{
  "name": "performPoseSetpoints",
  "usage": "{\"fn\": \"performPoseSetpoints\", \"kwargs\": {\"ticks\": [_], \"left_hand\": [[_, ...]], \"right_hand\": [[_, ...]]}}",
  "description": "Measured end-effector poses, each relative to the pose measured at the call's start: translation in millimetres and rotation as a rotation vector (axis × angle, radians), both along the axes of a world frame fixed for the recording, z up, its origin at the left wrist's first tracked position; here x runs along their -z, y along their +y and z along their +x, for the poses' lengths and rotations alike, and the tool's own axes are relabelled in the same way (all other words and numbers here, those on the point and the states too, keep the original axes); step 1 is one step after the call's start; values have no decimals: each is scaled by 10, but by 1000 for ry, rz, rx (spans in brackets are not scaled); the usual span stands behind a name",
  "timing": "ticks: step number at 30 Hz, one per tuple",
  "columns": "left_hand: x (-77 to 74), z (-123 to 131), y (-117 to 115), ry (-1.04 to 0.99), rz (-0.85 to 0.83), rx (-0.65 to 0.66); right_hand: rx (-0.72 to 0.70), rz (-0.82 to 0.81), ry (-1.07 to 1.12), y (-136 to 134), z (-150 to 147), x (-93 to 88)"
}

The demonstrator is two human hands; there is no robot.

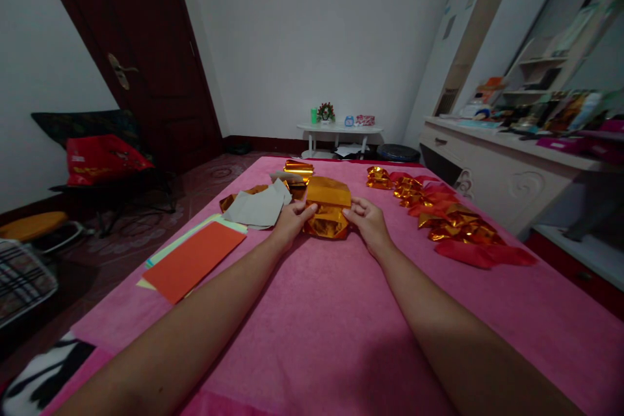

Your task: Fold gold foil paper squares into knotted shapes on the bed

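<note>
A partly folded piece of shiny gold foil paper (327, 220) sits between my two hands over the pink tablecloth (312, 325). My left hand (292, 221) pinches its left edge, thumb on top. The right edge is gripped by my right hand (368, 220), with the thumb against the foil. A flat, duller gold band (329, 191) crosses the top of the piece. Just left of my left hand lies a crumpled grey paper sheet (258, 205). Behind it is a roll of gold foil (299, 168). My fingertips behind the foil are hidden.
Orange paper sheets (195, 260) lie over pale green and yellow ones at left. Folded gold foil pieces (461, 221) and red paper pieces (487, 255) form a row along the right. A white dresser (497, 162) stands beyond the right edge, a chair with a red bag (104, 159) at left.
</note>
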State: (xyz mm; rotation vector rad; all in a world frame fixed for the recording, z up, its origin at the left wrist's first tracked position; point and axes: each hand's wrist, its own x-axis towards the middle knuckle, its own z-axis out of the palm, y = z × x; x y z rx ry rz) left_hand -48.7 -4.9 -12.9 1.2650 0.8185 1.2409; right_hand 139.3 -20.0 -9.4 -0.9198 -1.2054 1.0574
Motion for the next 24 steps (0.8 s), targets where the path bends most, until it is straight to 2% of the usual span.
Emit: {"fn": "performPoseSetpoints", "kwargs": {"ticks": [6, 10, 14, 19, 24], "left_hand": [[-23, -1, -19, 2, 26, 40], [-24, 8, -26, -23, 15, 18], [-30, 8, -21, -23, 140, -71], [17, -4, 14, 120, 195, -81], [53, -3, 35, 175, 162, -105]], "right_hand": [[115, -105, 23, 14, 7, 14], [169, -76, 11, 18, 1, 19], [223, -11, -149, 13, 12, 46], [191, 50, -247, -5, -11, 32], [139, 41, -192, -6, -37, 9]]}}
